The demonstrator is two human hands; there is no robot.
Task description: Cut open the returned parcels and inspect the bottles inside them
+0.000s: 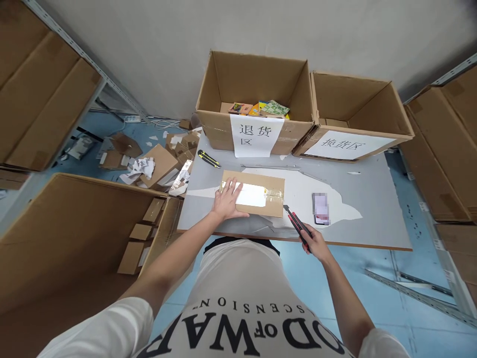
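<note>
Just on the near side of the large, open brown cardboard carton (219,135) lies a flat, white-labelled tan cardboard box (255,195). I judge it stiff and fairly light, slick along its clear, shiny tape (275,193); its bare long edges should grip best. My left hand (226,203) spreads flat over it; my right (315,243), farther from the carton, clamps a black-and-red utility knife (295,222). Contents are hidden, so fragility I can't tell.

Matt finish seen on brown rectangular cardboard parcel (275,205), sealed with clear glossy plastic tape (275,193); smooth white rectangular paper label (252,195) noted. Slim red-and-black plastic cutter (297,223) tipped with metal. Grey rectangular worktop (380,199) covered in matt, torn sheeting.
</note>
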